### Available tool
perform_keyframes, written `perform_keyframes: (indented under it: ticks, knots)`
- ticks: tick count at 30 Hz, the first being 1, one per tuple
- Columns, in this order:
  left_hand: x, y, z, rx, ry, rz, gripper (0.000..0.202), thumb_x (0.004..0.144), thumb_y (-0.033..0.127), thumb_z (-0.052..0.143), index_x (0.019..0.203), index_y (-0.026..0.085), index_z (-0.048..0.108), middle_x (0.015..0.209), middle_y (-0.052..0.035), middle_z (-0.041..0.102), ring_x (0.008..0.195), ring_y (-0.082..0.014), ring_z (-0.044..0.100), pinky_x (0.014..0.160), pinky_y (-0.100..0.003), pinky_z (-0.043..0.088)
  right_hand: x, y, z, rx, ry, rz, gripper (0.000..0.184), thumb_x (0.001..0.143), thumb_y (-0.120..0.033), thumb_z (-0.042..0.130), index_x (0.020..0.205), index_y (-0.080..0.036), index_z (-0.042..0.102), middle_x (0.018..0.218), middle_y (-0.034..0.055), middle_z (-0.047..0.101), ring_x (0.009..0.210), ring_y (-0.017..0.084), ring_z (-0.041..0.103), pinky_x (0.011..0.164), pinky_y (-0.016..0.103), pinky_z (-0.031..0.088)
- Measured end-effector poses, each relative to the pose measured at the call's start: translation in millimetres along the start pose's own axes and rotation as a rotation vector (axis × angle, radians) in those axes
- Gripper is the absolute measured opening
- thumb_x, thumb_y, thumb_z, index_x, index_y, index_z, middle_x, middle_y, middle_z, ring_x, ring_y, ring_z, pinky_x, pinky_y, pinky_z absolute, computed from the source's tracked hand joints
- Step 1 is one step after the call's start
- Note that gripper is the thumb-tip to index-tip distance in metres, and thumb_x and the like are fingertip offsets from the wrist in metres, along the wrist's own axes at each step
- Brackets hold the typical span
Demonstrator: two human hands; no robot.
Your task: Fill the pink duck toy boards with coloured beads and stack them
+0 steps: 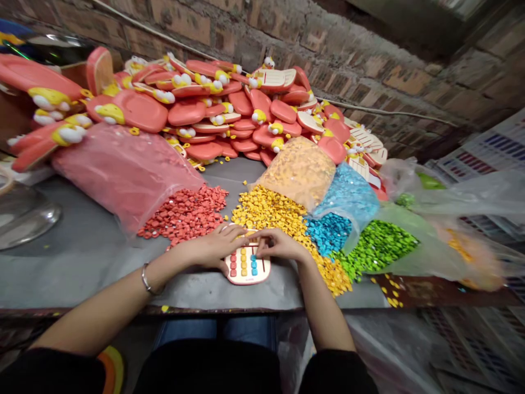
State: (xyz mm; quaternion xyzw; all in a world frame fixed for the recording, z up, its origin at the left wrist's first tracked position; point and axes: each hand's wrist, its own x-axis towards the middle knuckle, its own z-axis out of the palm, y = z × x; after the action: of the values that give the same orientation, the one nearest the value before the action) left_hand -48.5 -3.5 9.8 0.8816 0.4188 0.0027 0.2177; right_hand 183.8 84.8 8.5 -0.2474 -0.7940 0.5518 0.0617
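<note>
A cream toy board (249, 278) with a red rim lies near the table's front edge. Red, yellow and blue beads sit in columns along its slots; a slot at its right shows no beads. My left hand (219, 244) grips the board's upper left, thumb at the side edge and fingers across the top. Over the upper end of the blue column, my right hand (279, 243) is closed in a pinch; whatever is between the fingertips is too small to make out. Both hands cover the board's top part. Loose red beads (192, 213) and yellow beads (274, 210) lie just beyond the hands.
Blue beads (330, 232) and green beads (373, 246) spill from plastic bags at the right. A pink bag (123, 169) and an orange bag (299, 169) lie behind. Red-backed toy boards (246, 120) are heaped against the brick wall. A metal bowl (24, 216) stands far left.
</note>
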Motion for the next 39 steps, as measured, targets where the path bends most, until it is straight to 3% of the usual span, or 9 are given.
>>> perform_keyframes:
  ticks: [4, 6, 8, 14, 20, 25, 31, 35, 39]
  knots:
    - [-2.2, -0.3, -1.8, 0.013, 0.004, 0.031, 0.077, 0.079, 0.036, 0.075, 0.144, 0.033, 0.035, 0.155, -0.0135, 0.022, 0.142, -0.0373, 0.016, 0.112, -0.057, 0.016, -20.4, -5.6, -27.4, -0.38, 0.662, 0.14, 0.019, 0.084, -0.032, 0.059, 0.083, -0.016, 0.069, 0.068, 0.0027, 0.064, 0.065, 0.016, 0.058, 0.063, 0.025, 0.041]
    - [-3.3, -0.4, -2.7, -0.006, 0.006, 0.042, 0.072, 0.08, 0.035, 0.074, 0.142, 0.037, 0.038, 0.156, -0.0122, 0.021, 0.142, -0.0386, 0.016, 0.112, -0.058, 0.017, -34.4, 0.1, -43.1, -0.641, 0.995, 0.392, 0.02, 0.086, -0.028, 0.053, 0.08, -0.015, 0.068, 0.068, 0.0051, 0.063, 0.065, 0.018, 0.057, 0.063, 0.026, 0.039]
    - [-3.9, -0.7, -3.0, -0.021, 0.007, 0.049, 0.069, 0.081, 0.035, 0.073, 0.141, 0.039, 0.04, 0.156, -0.0111, 0.02, 0.142, -0.039, 0.016, 0.111, -0.058, 0.019, -48.4, 10.6, -56.2, -0.789, 1.096, 0.684, 0.02, 0.085, -0.026, 0.054, 0.081, -0.015, 0.07, 0.07, 0.0083, 0.064, 0.069, 0.02, 0.058, 0.064, 0.028, 0.039]
    - [-3.7, -2.5, -1.3, -0.02, -0.004, 0.045, 0.072, 0.081, 0.038, 0.073, 0.143, 0.041, 0.037, 0.156, -0.0105, 0.019, 0.142, -0.0382, 0.016, 0.112, -0.059, 0.016, -62.3, 37.7, -68.0, -0.963, 0.917, 0.862, 0.036, 0.079, -0.009, 0.054, 0.112, -0.011, 0.068, 0.103, 0.0185, 0.066, 0.091, 0.026, 0.063, 0.077, 0.03, 0.042]
    - [-3.0, -0.3, -4.3, -0.022, -0.036, 0.028, 0.07, 0.082, 0.038, 0.071, 0.142, 0.043, 0.036, 0.157, -0.0085, 0.018, 0.143, -0.0367, 0.013, 0.112, -0.059, 0.014, -54.7, 40.5, -68.2, -0.851, 0.877, 0.83, 0.026, 0.077, -0.008, 0.052, 0.095, -0.013, 0.07, 0.087, 0.0129, 0.07, 0.082, 0.024, 0.064, 0.072, 0.029, 0.044]
    - [-2.7, 0.9, -5.6, -0.019, -0.052, 0.018, 0.062, 0.083, 0.039, 0.07, 0.139, 0.042, 0.042, 0.158, -0.0072, 0.016, 0.144, -0.0367, 0.01, 0.112, -0.06, 0.013, -53.3, 35.0, -68.7, -0.624, 1.056, 0.536, 0.016, 0.078, -0.021, 0.057, 0.087, -0.014, 0.069, 0.08, 0.0094, 0.07, 0.075, 0.023, 0.064, 0.074, 0.033, 0.047]
    - [-2.9, -0.7, -3.8, -0.032, -0.04, 0.021, 0.062, 0.083, 0.037, 0.071, 0.138, 0.042, 0.044, 0.158, -0.0066, 0.015, 0.144, -0.0368, 0.009, 0.112, -0.059, 0.012, -24.6, 8.1, -32.4, -0.198, 0.646, -0.067, 0.016, 0.08, -0.032, 0.065, 0.089, -0.019, 0.068, 0.099, 0.0082, 0.066, 0.091, 0.021, 0.062, 0.072, 0.03, 0.052]
    - [-3.1, 2.0, -8.3, -0.038, -0.039, 0.03, 0.059, 0.083, 0.037, 0.07, 0.137, 0.042, 0.045, 0.157, -0.0062, 0.018, 0.143, -0.0351, 0.012, 0.112, -0.058, 0.014, -4.8, 1.3, -6.4, -0.281, 0.389, -0.123, 0.008, 0.083, -0.019, 0.065, 0.089, -0.02, 0.069, 0.09, 0.0051, 0.063, 0.086, 0.018, 0.059, 0.07, 0.028, 0.048]
    - [-3.5, 4.5, -10.9, -0.04, -0.032, 0.024, 0.06, 0.081, 0.035, 0.073, 0.135, 0.041, 0.047, 0.155, -0.0059, 0.021, 0.142, -0.0352, 0.015, 0.112, -0.058, 0.016, 5.5, 9.6, 1.7, -0.432, 0.394, -0.103, 0.012, 0.079, -0.006, 0.066, 0.083, -0.017, 0.069, 0.078, 0.0022, 0.061, 0.078, 0.016, 0.056, 0.071, 0.028, 0.042]
